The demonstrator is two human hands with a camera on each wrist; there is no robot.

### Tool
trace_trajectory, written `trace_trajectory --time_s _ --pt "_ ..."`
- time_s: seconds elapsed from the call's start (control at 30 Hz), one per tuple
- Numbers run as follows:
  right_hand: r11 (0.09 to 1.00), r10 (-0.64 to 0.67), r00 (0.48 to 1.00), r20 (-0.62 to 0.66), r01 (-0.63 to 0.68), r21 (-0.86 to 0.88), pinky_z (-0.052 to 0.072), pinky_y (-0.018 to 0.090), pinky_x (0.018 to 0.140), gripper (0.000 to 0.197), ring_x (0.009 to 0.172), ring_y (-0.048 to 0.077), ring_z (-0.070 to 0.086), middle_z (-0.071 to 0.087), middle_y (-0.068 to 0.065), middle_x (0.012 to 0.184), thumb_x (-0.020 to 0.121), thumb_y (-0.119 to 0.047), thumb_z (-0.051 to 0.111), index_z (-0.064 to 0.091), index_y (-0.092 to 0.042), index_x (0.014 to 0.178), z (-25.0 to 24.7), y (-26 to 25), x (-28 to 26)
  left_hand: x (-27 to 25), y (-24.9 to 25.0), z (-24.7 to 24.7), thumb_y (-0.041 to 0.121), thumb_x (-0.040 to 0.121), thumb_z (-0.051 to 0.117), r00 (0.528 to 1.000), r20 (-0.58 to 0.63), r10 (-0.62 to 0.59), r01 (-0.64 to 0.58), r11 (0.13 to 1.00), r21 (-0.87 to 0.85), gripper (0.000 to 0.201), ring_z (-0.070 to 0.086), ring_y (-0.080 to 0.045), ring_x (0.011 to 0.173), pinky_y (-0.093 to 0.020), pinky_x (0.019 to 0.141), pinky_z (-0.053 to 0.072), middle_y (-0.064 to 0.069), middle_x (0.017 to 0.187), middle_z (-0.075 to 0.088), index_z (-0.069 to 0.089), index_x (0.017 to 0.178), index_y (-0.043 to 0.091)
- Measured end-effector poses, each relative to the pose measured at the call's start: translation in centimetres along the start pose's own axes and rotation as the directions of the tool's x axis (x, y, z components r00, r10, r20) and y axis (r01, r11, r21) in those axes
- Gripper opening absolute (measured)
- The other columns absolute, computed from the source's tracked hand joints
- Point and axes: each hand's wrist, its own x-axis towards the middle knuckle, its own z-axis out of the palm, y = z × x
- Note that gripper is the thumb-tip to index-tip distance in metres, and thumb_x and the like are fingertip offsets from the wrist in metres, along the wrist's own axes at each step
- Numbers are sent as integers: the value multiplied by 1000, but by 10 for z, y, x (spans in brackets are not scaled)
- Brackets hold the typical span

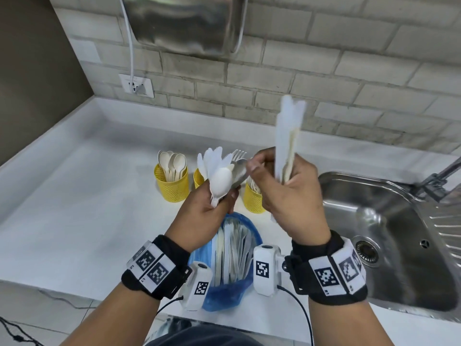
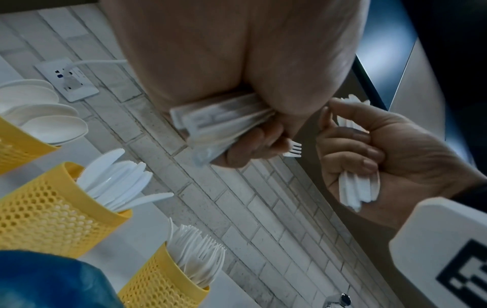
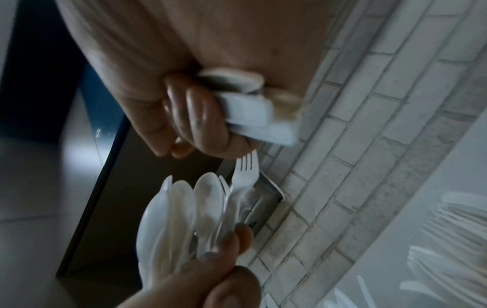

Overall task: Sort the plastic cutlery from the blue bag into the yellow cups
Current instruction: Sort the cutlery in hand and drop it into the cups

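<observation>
My left hand (image 1: 219,198) grips a mixed bunch of white spoons, knives and a fork (image 1: 220,182), heads up, above the cups. Seen from the right wrist, the fork (image 3: 243,175) sticks out just under my right fingers (image 3: 195,116). My right hand (image 1: 287,188) holds an upright bundle of cutlery (image 1: 289,138), and its thumb and forefinger reach to the fork's neck. Three yellow mesh cups stand behind: spoons (image 1: 172,188), knives (image 1: 198,178), forks (image 1: 252,201). The open blue bag (image 1: 224,295) lies below my hands with more cutlery inside.
A steel sink (image 1: 374,221) with a tap (image 1: 436,178) lies at the right. On the brick wall are a socket (image 1: 136,85) with a white cable and a steel box (image 1: 184,23). A brown wall closes off the white counter (image 1: 74,196) on the left.
</observation>
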Motion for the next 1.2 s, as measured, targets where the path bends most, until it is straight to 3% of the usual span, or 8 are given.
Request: trace_trajectory --time_s 0.17,0.27,0.37,0.5,0.7,0.93,1.1,1.2 --pt "991 39 998 52 -32 -132 48 10 68 2 71 0 68 73 -14 77 93 -7 73 75 -8 91 3 4 1 6 2 2 21 103 58 999 35 33 -32 999 -32 34 65 -8 116 -38 99 54 10 123 71 59 137 28" --pt "986 50 997 62 -39 -165 49 11 70 2 74 2 68 72 -15 77 92 -9 74 75 -11 92 1 4 4 9 1 3 21 104 58 998 40 46 -46 999 -1 40 60 -10 127 -43 109 49 11 133 67 55 143 29" --pt "986 24 998 57 -14 -168 51 15 69 4 72 9 67 71 -5 75 93 -9 72 72 -12 91 1 3 7 10 1 4 20 103 59 999 25 43 -44 999 15 39 61 -6 123 -39 107 51 15 129 68 57 140 29" --pt "989 23 999 27 -19 -147 44 16 59 9 58 4 54 58 -12 65 96 -6 66 65 -13 91 0 6 12 12 0 5 21 102 59 998 41 51 -53 997 53 35 62 0 117 -24 98 51 24 121 68 59 136 26" --pt "988 -11 999 53 19 -156 50 19 68 8 68 7 60 63 -13 73 95 -11 70 66 -17 99 -2 15 21 20 1 7 18 104 57 994 68 91 -94 995 38 40 56 1 128 -20 106 46 24 134 63 54 143 28" --pt "994 2 999 44 3 -113 57 29 77 4 84 17 70 73 1 87 96 -11 70 70 -14 97 -9 26 34 32 -5 8 20 101 60 996 64 66 -72 993 90 30 62 5 109 -13 92 47 32 112 67 57 125 39" --pt "998 5 999 -32 -3 59 48 26 62 3 65 18 64 68 3 79 96 -15 66 66 -17 94 -11 33 40 37 -4 9 34 98 61 993 101 69 -74 996 53 35 60 6 115 -12 94 46 29 121 66 54 131 39" --pt "985 1 988 -152 26 170 42 24 53 4 48 9 51 57 -9 63 97 -16 64 65 -17 93 -15 35 44 38 -4 8 41 95 57 992 110 55 -58 998 26 29 62 7 106 -11 88 45 29 112 68 56 123 40"
